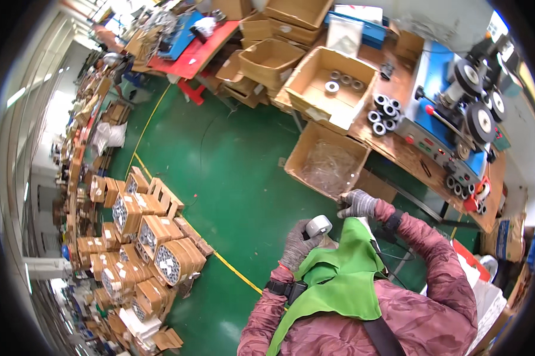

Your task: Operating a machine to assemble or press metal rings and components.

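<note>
My left hand [299, 245], in a grey knit glove, is closed around a pale grey ring-shaped part [319, 225] with a rounded outer face. My right hand [360, 204], also gloved, is beside the near corner of an open carton [291, 167] lined with clear plastic. Its fingers are curled together, and what they hold, if anything, is too small to make out. A green apron [344, 267] hangs on my front between the two forearms.
On the right, a wooden bench [418, 157] bears a blue machine [433, 127] with wheels, several dark-rimmed rings [385, 114] and a carton [338, 107] with a few rings inside. Packed cartons [176, 261] are stacked on the left. A red table [211, 44] stands farther off.
</note>
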`<state>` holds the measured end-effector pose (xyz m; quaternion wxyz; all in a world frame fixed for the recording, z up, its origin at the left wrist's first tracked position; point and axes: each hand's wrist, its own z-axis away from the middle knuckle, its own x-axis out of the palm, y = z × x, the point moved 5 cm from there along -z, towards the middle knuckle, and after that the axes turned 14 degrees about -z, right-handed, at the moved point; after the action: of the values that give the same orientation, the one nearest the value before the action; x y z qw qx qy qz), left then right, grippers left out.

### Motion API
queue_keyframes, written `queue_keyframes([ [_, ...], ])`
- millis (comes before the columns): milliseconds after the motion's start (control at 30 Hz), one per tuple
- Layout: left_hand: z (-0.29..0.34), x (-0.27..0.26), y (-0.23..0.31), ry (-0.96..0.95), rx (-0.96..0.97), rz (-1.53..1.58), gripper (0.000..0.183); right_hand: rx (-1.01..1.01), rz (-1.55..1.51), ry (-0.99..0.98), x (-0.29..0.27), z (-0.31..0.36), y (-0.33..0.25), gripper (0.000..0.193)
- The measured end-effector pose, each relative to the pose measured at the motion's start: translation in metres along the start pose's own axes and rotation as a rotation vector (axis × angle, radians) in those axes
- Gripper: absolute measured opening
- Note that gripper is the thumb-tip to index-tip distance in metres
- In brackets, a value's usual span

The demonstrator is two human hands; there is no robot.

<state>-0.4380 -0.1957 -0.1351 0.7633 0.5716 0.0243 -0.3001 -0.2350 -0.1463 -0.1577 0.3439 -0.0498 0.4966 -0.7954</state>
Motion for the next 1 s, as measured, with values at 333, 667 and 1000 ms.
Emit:
queue_keyframes([
  [333,-0.067,-0.09,-0.047,-0.081,-0.121,0.128,0.032,-0.788,0.201,0.13,0.047,-0.094,-0.122,0.037],
  [667,-0.213,-0.233,-0.055,0.006,-0.31,0.319,0.031,-0.651,0.04,0.495,0.011,-0.279,-0.174,0.037],
  [1000,-0.357,-0.334,-0.02,-0.155,-0.106,0.238,0.038,-0.5,-0.276,0.744,-0.098,-0.389,-0.18,0.021],
])
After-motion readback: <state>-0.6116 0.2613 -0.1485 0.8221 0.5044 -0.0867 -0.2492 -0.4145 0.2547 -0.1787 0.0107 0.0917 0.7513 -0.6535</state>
